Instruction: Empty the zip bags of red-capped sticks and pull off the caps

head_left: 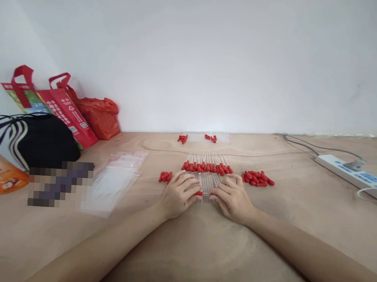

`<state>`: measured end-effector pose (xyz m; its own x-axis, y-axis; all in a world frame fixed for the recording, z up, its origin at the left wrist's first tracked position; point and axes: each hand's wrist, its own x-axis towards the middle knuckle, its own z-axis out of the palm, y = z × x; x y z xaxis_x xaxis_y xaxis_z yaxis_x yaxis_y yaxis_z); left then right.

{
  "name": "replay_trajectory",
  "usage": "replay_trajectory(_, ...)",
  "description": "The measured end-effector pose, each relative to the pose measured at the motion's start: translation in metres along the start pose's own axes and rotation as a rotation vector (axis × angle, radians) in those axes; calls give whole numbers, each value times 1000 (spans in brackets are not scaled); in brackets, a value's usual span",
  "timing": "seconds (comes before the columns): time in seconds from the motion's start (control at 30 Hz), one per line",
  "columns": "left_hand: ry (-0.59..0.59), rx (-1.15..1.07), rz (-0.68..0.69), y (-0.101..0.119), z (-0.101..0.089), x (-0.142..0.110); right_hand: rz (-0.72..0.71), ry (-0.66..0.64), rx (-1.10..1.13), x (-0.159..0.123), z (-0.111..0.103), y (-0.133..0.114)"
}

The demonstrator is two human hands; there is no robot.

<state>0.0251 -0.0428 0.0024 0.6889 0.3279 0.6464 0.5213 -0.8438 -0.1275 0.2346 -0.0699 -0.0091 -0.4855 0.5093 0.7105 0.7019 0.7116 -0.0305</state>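
While the left hand (183, 191) is grasping a single red piece (199, 193) at its fingertips, the right hand (231, 197) is pinching what looks like the end of a clear stem (206, 194) running from it, low over the near middle of the worktop (201, 252). The step in hand seems to be joining these two; the next move is probably calling for a straight, steady push. Beyond the hands, a row of red pieces (207, 167) is lying across, with clear stems (210, 182) showing on its near and far sides. A loose pile (258, 178) is sitting just right of the right hand, a smaller cluster (165, 176) left of the left. Clear bags (108, 191) are lying flat to the left; whether they are holding anything is unclear. Far left, a red plastic bag (102, 116) and a black drawstring bag (48, 139) are hiding their contents.
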Motion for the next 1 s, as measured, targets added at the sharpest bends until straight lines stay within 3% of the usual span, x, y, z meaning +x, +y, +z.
replay_trajectory(0.23, -23, 20, 43, 2, -4, -4, -76, 19, 35, -1, -6, -1)
replay_trajectory(0.63, 11, 15, 76, -1, -10, -9, -26, 41, 70, -7, -10, 0)
replay_trajectory(0.8, 61, -18, -73, -8, -13, -15, 136, 74, 34, -17, -16, 11)
replay_trajectory(1.0, 200, 36, -472, -39, -19, -15, 313, 94, 28, -16, -12, 18)
